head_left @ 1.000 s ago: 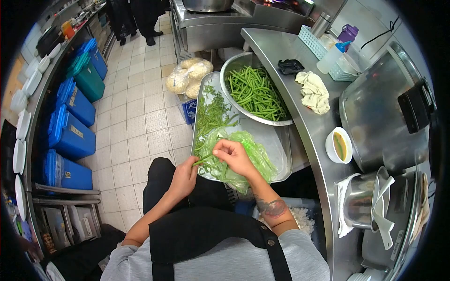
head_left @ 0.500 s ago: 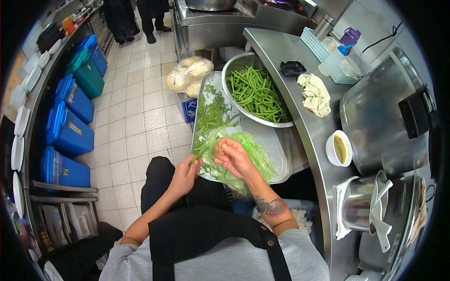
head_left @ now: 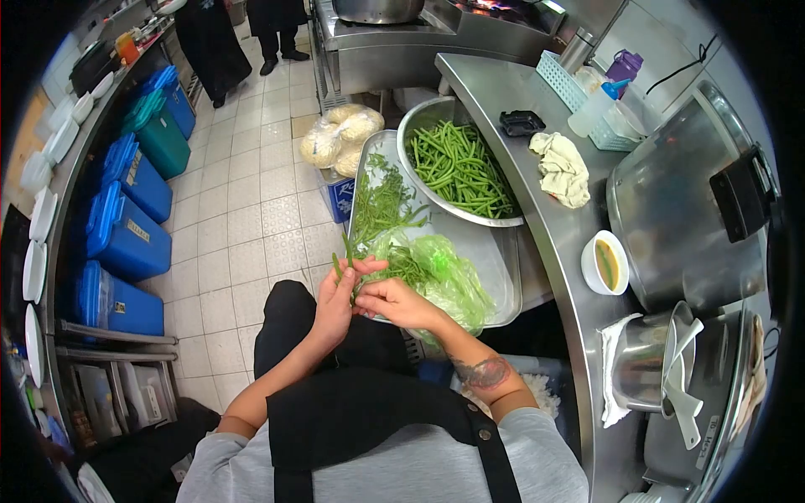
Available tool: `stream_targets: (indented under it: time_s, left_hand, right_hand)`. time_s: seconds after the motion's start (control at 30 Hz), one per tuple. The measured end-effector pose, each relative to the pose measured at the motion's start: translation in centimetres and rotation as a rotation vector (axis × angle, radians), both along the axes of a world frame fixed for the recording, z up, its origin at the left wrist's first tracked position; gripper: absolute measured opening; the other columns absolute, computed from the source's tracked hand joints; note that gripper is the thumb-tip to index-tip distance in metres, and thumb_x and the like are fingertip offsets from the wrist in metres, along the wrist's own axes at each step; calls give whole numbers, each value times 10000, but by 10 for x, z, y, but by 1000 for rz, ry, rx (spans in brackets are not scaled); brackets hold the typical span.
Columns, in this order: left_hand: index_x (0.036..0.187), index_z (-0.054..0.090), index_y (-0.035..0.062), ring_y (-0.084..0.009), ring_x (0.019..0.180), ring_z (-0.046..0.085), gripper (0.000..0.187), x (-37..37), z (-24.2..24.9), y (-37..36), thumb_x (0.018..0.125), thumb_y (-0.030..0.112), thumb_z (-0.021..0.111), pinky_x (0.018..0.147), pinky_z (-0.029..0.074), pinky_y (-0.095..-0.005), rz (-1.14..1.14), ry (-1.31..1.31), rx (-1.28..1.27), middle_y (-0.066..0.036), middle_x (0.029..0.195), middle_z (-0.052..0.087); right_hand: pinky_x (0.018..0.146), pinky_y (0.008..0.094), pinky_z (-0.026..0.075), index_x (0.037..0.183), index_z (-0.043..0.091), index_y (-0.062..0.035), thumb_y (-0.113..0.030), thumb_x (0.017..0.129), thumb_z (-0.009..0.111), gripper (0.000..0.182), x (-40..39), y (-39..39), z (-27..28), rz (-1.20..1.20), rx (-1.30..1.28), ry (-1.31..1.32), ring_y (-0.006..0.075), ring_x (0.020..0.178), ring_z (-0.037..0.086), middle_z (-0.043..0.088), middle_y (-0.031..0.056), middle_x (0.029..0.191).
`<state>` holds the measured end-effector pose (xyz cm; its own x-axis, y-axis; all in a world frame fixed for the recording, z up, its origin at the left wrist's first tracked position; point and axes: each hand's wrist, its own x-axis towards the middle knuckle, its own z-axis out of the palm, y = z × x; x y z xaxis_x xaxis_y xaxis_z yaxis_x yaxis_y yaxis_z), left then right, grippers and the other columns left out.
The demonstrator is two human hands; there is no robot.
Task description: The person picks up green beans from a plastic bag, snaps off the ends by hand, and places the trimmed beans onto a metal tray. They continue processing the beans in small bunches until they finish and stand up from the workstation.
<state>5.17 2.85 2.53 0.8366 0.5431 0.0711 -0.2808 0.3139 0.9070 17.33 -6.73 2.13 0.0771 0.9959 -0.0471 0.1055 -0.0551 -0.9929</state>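
My left hand is closed on a few green bean pods that stick up past its fingers. Close beside it, my right hand has its fingers pinched at the lower end of the pods, where the exact contact is hidden. Both hands are over the near left edge of a metal tray. On the tray lie a green heap of cut pieces and a light green plastic bag with more greens at its opening. A steel bowl full of long green beans rests at the tray's far right.
A steel counter on the right holds a cloth, a white bowl and a large pot. Bagged goods sit beyond the tray. Blue bins line the left. Two people stand at the far end.
My right hand has come down and left from above the bag to meet my left hand. My left hand has risen slightly, its pods now upright. One far person has shifted.
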Motion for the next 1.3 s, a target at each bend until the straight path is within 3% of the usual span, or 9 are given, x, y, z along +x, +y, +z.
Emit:
stream_targets:
  time_s: [0.07,0.17,0.47,0.67,0.77,0.97,1.07,1.2,1.3]
  left_hand:
    - [1051,514,44,-266,1280,409,270,1,-2,-2,1019,244,336,1082,282,-415,-18,-17,-7,-187,1183,594]
    - [1042,518,40,-257,1256,435,259,1,-3,-2,1017,230,343,1072,299,-406,-19,-8,-4,-192,1184,592]
    - [1037,510,57,-196,1053,562,235,-1,-5,-3,1017,222,344,975,385,-366,10,61,-67,-163,1139,607]
    - [1038,480,85,-199,1069,562,192,-8,-8,5,1015,221,348,937,409,-346,71,89,-80,-161,1159,593]
    - [1044,472,89,-194,1081,553,175,-6,-12,5,1013,218,358,937,404,-338,66,66,-60,-157,1172,588]
    - [1031,472,87,-180,1068,553,166,-5,-10,6,1011,214,367,916,409,-314,85,58,53,-153,1172,588]
    - [1014,474,85,-174,1044,561,167,-7,-14,3,1012,209,363,893,415,-304,114,80,97,-142,1145,600]
    - [989,479,83,-168,987,574,164,-11,-14,5,1010,193,358,862,426,-306,132,144,36,-115,1053,618]
    - [979,485,82,-164,940,578,160,-15,-21,9,1003,172,355,834,438,-306,142,228,28,-89,967,614]
  right_hand:
    - [569,277,440,843,639,20,-199,902,586,233,2,-2,-3,-14,-11,-110,114,590,528,599,23,675]
    - [519,283,389,834,634,10,-173,867,627,186,-2,-2,6,-184,57,-49,109,547,485,555,26,619]
    - [504,249,355,836,632,12,-144,883,595,167,3,-6,23,-114,-49,-197,61,550,443,522,-22,606]
    - [525,227,361,926,627,5,-176,929,538,201,15,-1,-2,-270,10,54,52,570,429,529,-41,666]
    - [555,200,364,988,611,4,-185,956,501,221,15,2,-12,-236,23,308,41,609,412,501,-47,708]
    - [592,195,376,914,558,-41,-219,971,490,199,6,6,0,-271,3,796,46,639,400,433,-51,735]
    - [592,202,384,893,538,-65,-222,966,501,177,14,6,-12,-325,26,867,48,629,404,427,-45,718]
    - [590,204,394,890,524,-75,-192,967,492,144,39,1,-17,-449,86,831,50,640,426,457,-36,742]
    - [622,218,419,976,540,-50,-138,939,520,97,53,-3,-18,-525,53,395,58,685,476,512,-9,817]
